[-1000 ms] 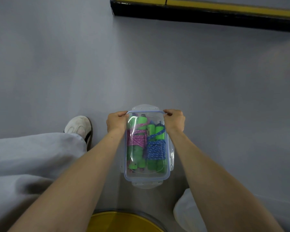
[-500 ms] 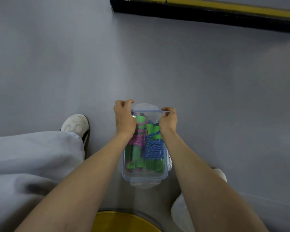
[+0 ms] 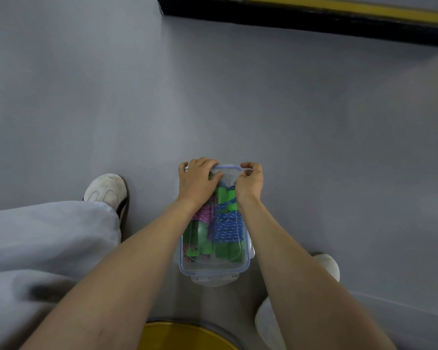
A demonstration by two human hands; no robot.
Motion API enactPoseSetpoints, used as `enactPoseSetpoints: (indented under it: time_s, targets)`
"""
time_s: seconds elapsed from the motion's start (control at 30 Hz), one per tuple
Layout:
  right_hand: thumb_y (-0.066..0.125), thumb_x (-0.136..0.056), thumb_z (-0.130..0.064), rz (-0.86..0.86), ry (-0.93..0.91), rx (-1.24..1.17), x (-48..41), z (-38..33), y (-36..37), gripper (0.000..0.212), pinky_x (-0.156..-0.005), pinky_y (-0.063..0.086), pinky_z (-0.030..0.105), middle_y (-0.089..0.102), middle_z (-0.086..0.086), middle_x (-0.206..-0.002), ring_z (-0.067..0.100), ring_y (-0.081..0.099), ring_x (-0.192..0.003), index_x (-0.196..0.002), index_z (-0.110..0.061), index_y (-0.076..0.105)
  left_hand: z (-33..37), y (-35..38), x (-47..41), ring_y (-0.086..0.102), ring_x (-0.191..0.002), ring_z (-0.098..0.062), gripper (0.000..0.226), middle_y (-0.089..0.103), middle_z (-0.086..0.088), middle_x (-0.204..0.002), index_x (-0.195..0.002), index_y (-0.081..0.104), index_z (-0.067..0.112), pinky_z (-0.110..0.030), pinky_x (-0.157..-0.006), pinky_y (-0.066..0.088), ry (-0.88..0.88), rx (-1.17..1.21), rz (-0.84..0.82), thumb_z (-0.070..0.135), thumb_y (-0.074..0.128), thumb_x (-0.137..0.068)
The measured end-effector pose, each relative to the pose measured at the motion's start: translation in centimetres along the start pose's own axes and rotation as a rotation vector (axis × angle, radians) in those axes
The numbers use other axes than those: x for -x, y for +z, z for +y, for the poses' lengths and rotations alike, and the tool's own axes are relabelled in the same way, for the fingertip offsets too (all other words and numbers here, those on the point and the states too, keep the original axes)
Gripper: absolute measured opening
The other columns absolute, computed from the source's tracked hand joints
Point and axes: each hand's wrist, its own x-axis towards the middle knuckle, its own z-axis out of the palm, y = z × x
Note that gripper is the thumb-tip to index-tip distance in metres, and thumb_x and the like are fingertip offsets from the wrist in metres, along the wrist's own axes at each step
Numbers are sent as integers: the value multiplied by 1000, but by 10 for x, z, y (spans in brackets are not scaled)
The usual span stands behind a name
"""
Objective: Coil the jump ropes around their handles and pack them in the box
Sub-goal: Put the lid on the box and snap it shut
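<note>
Fingers (image 3: 205, 163) of left hand (image 3: 196, 181) curled over lid (image 3: 227, 172), far end of box (image 3: 214, 272) | right hand (image 3: 249, 181) fingers pinching lid corner

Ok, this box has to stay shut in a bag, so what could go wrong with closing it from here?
The left hand and right hand both grip the far end of the lid, while the near latch flap sticks out unfastened: that end may pop up. The blue jump rope lies coiled close under the lid and might stop it seating.
</note>
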Motion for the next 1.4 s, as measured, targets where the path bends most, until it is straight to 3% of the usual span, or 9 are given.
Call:
enactPoseSetpoints:
  time_s: [0.47, 0.53, 0.6, 0.67, 0.8, 0.9, 1.0, 1.2, 1.4]
  targets:
    - [37, -90, 5, -40, -19, -77, 1, -1, -10, 30, -54, 39, 19, 49, -1, -86, 12, 48, -69, -103, -17, 52, 5, -3, -14, 38, -117, -14, 29, 50, 10, -123, -119, 57, 32, -39, -101, 17, -123, -47, -151, 41, 43, -95]
    - [47, -92, -2, -76, 15, -85, 4, 1, -16, 25, -57, 44, 19, 50, 0, -90, 11, 51, -70, -115, -13, 50, 6, -4, -13, 39, -117, -15, 29, 51, 9, -122, -118, 58, 31, -38, -100, 18, -121, -30, -141, 40, 44, -95]
    - [60, -90, -15, -94, 55, -20, 12, 8, -23, 34, -76, 54, 32, 55, 5, -107, 19, 59, -88, -121, -14, 49, 7, -6, -12, 39, -118, -16, 29, 51, 7, -123, -118, 58, 30, -39, -100, 19, -128, -18, -151, 39, 44, -94]
    - [68, -85, -25, -102, 112, 59, 24, 19, -33, 46, -90, 51, 45, 57, 7, -118, 26, 60, -101, -125, -16, 48, 8, -8, -12, 39, -119, -19, 31, 50, 5, -125, -120, 58, 29, -39, -100, 19, -144, -23, -164, 38, 44, -94]
    - [74, -80, -33, -166, 273, 117, 53, 47, -53, 61, -95, 49, 43, 59, 10, -121, 29, 59, -108, -129, -8, 49, 6, -11, -6, 33, -127, -25, 43, 35, 2, -141, -134, 49, 32, -37, -105, 20, -208, -15, -143, 41, 48, -92]
    - [75, -75, -43, -165, 378, 123, 73, 68, -60, 60, -89, 52, 39, 66, 12, -107, 29, 63, -97, -117, -3, 60, -3, -19, 3, 29, -131, -29, 48, 27, 1, -148, -138, 44, 33, -38, -108, 20, -342, 17, -112, 42, 49, -91]
    - [76, -77, -35, -96, 416, 17, 89, 80, -66, 48, -81, 53, 34, 65, 11, -91, 26, 62, -84, -107, 0, 66, -15, -23, 19, 28, -132, -31, 48, 25, -3, -149, -139, 43, 32, -41, -109, 20, -486, 42, -20, 40, 47, -92]
    - [69, -84, -16, 44, 244, -8, 92, 64, -84, 29, -75, 43, 19, 71, 12, -105, 21, 65, -95, -111, -5, 70, -28, -22, 58, 35, -127, -34, 45, 34, -10, -144, -139, 44, 27, -44, -107, 23, -798, 118, 39, 38, 34, -97]
    - [66, -86, -14, 37, 127, 33, 67, 43, -91, 25, -91, 50, 31, 71, 13, -103, 25, 65, -98, -109, -3, 71, -22, -23, 63, 36, -127, -36, 40, 39, -15, -139, -138, 42, 24, -48, -106, 22, -867, 174, 20, 28, 28, -100]
